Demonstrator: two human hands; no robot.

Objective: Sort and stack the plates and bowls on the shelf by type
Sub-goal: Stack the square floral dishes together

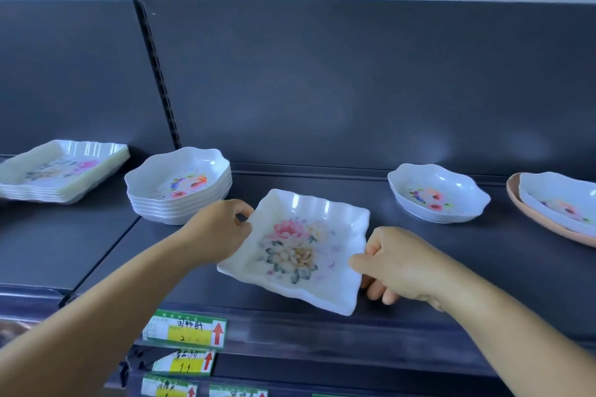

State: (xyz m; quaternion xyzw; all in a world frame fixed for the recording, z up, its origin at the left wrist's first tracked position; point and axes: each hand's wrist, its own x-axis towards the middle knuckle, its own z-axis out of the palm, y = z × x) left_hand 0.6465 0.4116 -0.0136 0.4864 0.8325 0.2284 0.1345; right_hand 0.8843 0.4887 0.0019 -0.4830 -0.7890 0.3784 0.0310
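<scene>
Both forearms reached forward; the left hand (222,229) and right hand (396,263) pinched opposite edges of a glossy, scallop-rimmed square plate (296,251), perhaps lifted slightly off the dark shelf (419,251).

The dark shelf (322,306) runs left to right, with a joint where a second shelf section (64,245) meets it on the left. On that left section sits a stack of square plates (61,171) with a flower print. Just right of the joint stands a stack of wavy-edged bowls (179,185). Further right, well apart, a single bowl (437,192) of the same kind rests alone. At the far right edge a white bowl (561,200) lies in a pink dish (529,216). Price labels (185,329) hang on the shelf's front rail
</scene>
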